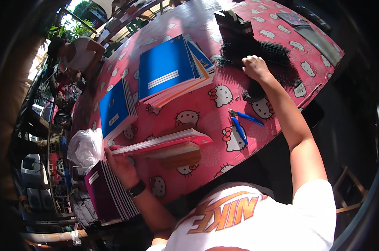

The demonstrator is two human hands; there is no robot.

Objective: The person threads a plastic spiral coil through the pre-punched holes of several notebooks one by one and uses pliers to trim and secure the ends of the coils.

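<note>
A pink-covered notebook (172, 142), its white page edges showing, lies slanted across the near part of the table. My left hand (123, 169), with a dark band on its wrist, grips its left end. Under its right part is a brown wooden piece (183, 160). Farther right, my right hand (256, 67) is closed at the near edge of a pile of black spiral binding coils (260, 52). Whatever is between those fingers is too small to make out. Nippers with blue handles (242, 124) lie between my arms, jaws pointing away.
Blue notebooks stand stacked at the middle (166, 69) and left (116, 108). Purple notebooks (110, 194) and a white plastic bag (85, 147) sit at the left edge. Beyond the coils is a black box-like object (233, 25). Another person (80, 54) is at far left.
</note>
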